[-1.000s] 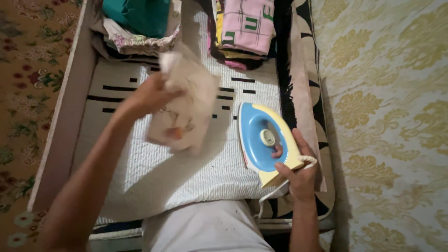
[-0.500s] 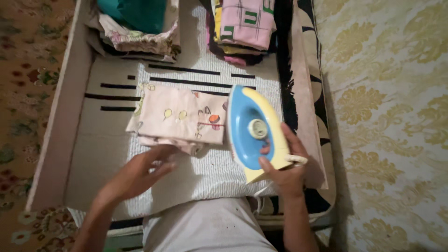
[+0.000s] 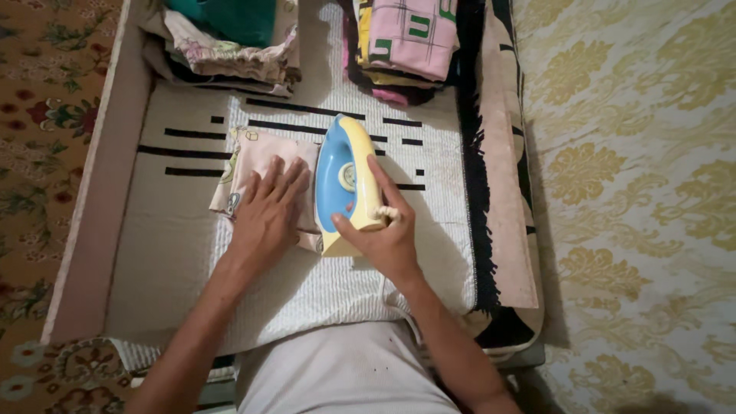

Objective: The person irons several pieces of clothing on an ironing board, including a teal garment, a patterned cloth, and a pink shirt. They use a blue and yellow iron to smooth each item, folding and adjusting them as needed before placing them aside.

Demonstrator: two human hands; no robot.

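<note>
Right hand [image 3: 387,238] closed round iron [image 3: 345,180] handle; iron long axis pointing away, on cloth's [image 3: 257,157] right part; left hand [image 3: 268,211] flat, open, pressing cloth just left.

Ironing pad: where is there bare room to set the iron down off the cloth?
Free: the pad right of the iron, up to the black fringe; and the near-left stretch below the left hand. Crowded: the folded cloth under both hands, and the far edge, with the left clothes pile and right stack.
</note>
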